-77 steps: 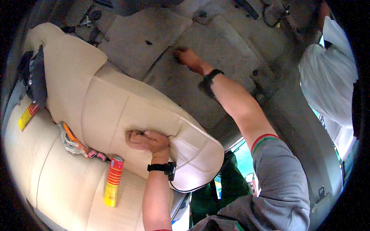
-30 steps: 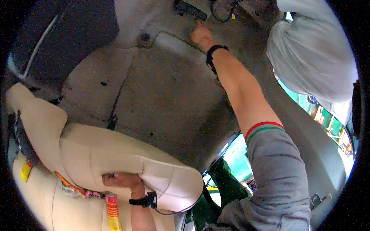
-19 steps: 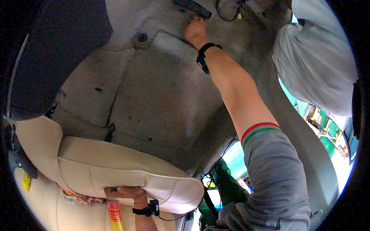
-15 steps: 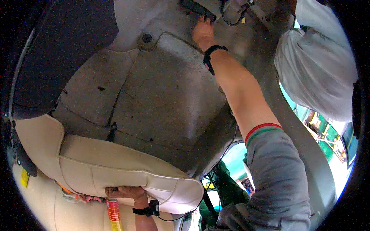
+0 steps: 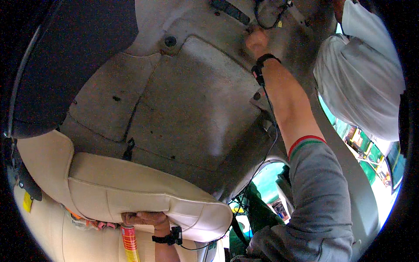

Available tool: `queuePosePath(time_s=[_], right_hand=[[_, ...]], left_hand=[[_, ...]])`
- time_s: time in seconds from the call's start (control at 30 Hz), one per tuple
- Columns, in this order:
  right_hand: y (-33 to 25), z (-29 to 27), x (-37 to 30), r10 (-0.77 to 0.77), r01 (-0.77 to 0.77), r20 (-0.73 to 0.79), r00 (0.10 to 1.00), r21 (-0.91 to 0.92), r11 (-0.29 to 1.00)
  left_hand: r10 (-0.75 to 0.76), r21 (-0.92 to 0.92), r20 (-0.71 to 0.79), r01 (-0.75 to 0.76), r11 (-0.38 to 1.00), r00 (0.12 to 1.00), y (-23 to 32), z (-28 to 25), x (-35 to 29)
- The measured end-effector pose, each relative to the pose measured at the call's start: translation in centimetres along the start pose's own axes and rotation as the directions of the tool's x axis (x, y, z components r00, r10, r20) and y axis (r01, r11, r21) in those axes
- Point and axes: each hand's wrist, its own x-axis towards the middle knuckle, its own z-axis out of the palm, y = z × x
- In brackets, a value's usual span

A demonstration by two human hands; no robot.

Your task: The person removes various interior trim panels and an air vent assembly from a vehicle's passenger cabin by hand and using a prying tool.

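Note:
My right hand [image 5: 257, 40] reaches far into a car footwell and rests at the grey-brown carpet [image 5: 187, 100]. Its fingers are curled together, and anything in them is hidden. Just beyond it, to the left, is a long black pedal-like piece [image 5: 230, 10]. My left hand [image 5: 145, 218] is closed like a fist against the lower edge of a beige seat cushion [image 5: 131, 179]. Directly below its fingers is the top of a red and yellow can [image 5: 129, 241]; I cannot tell whether they touch. Both wrists wear black straps with a small device.
A dark panel [image 5: 74, 65] fills the upper left. Black cable [image 5: 267, 17] loops near the footwell's far end, and a thin wire runs from my right wrist. Another person in white clothing [image 5: 358, 83] stands outside at the right. Orange and pink items [image 5: 102, 225] lie beside the can.
My right hand has moved right and slightly nearer, away from the black pedal-like piece. My left hand keeps its place at the seat edge. The view has shifted slightly.

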Motion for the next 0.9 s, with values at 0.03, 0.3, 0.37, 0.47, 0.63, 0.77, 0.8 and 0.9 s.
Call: queuePosePath(time_s=[0.03,0.3,0.37,0.47,0.63,0.77,0.8,0.9], right_hand=[[-1.3,-0.2,0.1,-0.028,0.028,0.04,0.999,-0.009,1.0],[-13.5,-7.1,1.6,-0.134,0.144,-0.054,0.99,0.297,0.944],[-14.7,-2.7,3.9,-0.167,0.177,-0.23,0.959,0.023,0.984],[-15.8,-5.7,2.6,-0.289,0.292,-0.109,0.951,0.015,0.956],[-12.3,-7.5,3.9,-0.322,0.269,0.159,0.933,0.283,0.921],[-13.0,-7.8,6.9,-0.323,0.254,0.217,0.921,0.296,0.921],[-13.3,-7.2,6.8,-0.292,0.202,0.234,0.927,0.345,0.917],[-12.8,-6.3,5.6,-0.177,0.101,0.085,0.98,0.558,0.824]], left_hand=[[-0.01,0.001,-0.002,0.01,1.0,1.0,0.2,-0.3,-0.1],[-0.089,-0.074,0.046,0.092,0.993,0.995,2.0,-0.8,0.2],[-0.106,-0.115,0.061,0.112,0.987,0.993,2.4,-0.3,0.6],[-0.157,-0.105,0.058,0.163,0.981,0.986,3.1,-0.9,0.3],[-0.196,-0.144,0.077,0.205,0.968,0.978,3.5,-0.7,1.0],[-0.232,-0.182,0.084,0.244,0.953,0.969,3.9,-0.5,1.2],[-0.243,-0.191,0.088,0.256,0.948,0.966,4.0,-0.7,1.4],[-0.279,-0.211,0.091,0.292,0.933,0.956,4.3,-0.5,1.9]])
